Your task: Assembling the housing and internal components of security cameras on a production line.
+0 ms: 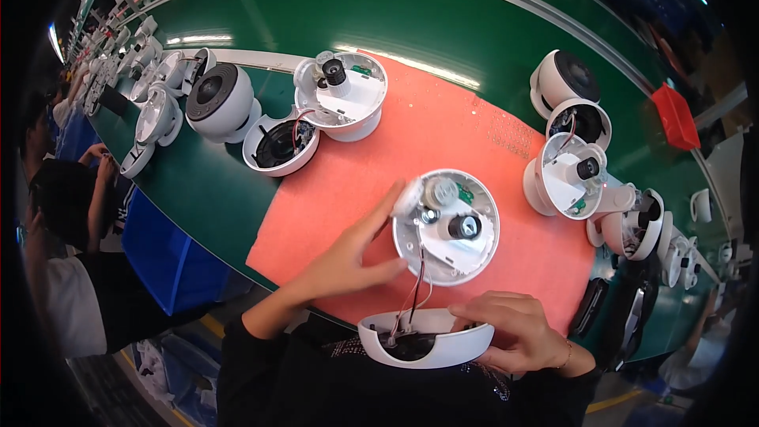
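Note:
A round white camera housing (443, 265) sits upright on the orange mat, its inside showing a black lens, a clear round part and green circuit board. My left hand (348, 261) is at its left side, thumb and fingers spread apart, fingertips at the rim beside a blurred whitish part. Thin red, black and white wires run from the housing down to a white curved cover (431, 354) with a black inside. My right hand (518, 332) grips this cover by its right end, thumb below and fingers over the edge, close to my body.
Similar opened housings stand at the mat's upper left (344, 122) and right edge (553, 190). White-and-black ball units (221, 99) flank them. A red bin (676, 117) is at the far right and a blue bin (170, 261) left, near a seated person (71, 198).

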Demonstrator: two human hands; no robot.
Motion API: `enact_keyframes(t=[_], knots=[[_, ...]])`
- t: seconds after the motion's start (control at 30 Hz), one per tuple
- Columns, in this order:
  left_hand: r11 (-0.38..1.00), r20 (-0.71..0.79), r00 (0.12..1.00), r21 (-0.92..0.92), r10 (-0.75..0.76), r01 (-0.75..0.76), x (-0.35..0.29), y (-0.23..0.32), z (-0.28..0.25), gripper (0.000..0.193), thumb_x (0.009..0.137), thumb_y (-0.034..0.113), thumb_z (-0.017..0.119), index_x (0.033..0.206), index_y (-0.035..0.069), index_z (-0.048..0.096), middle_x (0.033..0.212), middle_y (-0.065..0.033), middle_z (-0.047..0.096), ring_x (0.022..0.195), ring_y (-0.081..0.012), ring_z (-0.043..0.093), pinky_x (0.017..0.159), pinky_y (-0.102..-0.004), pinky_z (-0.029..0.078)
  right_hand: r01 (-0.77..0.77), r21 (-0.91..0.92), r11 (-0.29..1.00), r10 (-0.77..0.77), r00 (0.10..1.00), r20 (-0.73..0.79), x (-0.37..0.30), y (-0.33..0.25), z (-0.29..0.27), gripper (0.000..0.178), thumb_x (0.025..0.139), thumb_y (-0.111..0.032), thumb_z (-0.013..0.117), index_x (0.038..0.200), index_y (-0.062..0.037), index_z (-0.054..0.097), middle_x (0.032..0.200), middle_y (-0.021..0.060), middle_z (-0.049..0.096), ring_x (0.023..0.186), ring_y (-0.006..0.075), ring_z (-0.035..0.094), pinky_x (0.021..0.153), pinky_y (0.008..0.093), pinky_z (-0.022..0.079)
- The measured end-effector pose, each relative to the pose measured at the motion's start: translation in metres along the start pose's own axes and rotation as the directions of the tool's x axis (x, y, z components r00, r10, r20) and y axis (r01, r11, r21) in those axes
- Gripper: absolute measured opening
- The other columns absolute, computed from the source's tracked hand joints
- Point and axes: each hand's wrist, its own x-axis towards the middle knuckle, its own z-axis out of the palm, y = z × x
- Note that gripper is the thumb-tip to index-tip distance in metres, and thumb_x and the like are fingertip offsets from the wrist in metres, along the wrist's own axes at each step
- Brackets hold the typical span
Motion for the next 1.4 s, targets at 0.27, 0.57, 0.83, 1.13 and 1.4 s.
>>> enact_keyframes(t=[0.27,0.57,0.83,1.13,1.4], knots=[[0.989,-0.057,0.998,-0.146,-0.009,0.001,0.013,-0.013,-0.001,0.081,0.069,0.004,0.056,0.142,0.002,0.020,0.141,-0.0153,0.032,0.132,-0.0228,0.029,0.109,-0.0367,0.023,0.079,-0.199,0.977,-0.076,0.997,0.025,0.003,-0.004,-0.027,0.047,0.065,-0.013,0.076,0.109,-0.0016,0.061,0.093,0.0107,0.066,0.075,0.0233,0.064,0.065,0.0318,0.050],[0.976,0.066,0.998,0.216,0.011,-0.025,0.030,-0.004,-0.004,0.078,0.075,0.007,0.059,0.142,0.001,0.019,0.140,-0.0197,0.036,0.130,-0.0271,0.035,0.106,-0.0352,0.029,-0.260,0.389,0.884,0.397,0.857,-0.329,-0.002,0.019,-0.020,0.039,0.084,-0.006,0.062,0.117,0.0043,0.046,0.102,0.0117,0.061,0.095,0.0142,0.059,0.081,0.0268,0.048],[0.982,-0.176,0.983,0.190,0.045,-0.011,-0.014,0.026,0.007,0.047,0.077,0.016,0.061,0.117,-0.004,0.046,0.120,-0.0229,0.054,0.107,-0.0290,0.057,0.086,-0.0332,0.047,-0.301,0.386,0.872,0.429,0.849,-0.308,0.008,0.012,-0.017,0.038,0.085,-0.005,0.061,0.118,0.0040,0.045,0.102,0.0127,0.061,0.092,0.0135,0.060,0.079,0.0255,0.050],[0.890,-0.153,0.970,0.444,0.188,-0.102,-0.013,0.033,0.010,0.034,0.074,0.020,0.065,0.099,-0.003,0.059,0.110,-0.0245,0.060,0.085,-0.0331,0.066,0.072,-0.0337,0.052,-0.259,0.427,0.867,0.411,0.856,-0.315,0.003,0.012,-0.021,0.040,0.084,-0.004,0.060,0.120,0.0046,0.044,0.103,0.0127,0.061,0.094,0.0146,0.060,0.080,0.0260,0.050],[0.771,-0.044,0.949,0.595,0.312,-0.226,-0.022,0.024,0.015,0.042,0.078,0.013,0.061,0.118,-0.002,0.056,0.130,-0.0306,0.043,0.125,-0.0461,0.037,0.099,-0.0429,0.037,-0.140,0.451,0.882,0.348,0.838,-0.421,0.000,0.024,-0.024,0.040,0.088,-0.012,0.058,0.123,0.0031,0.043,0.106,0.0106,0.059,0.094,0.0124,0.057,0.079,0.0253,0.048]])
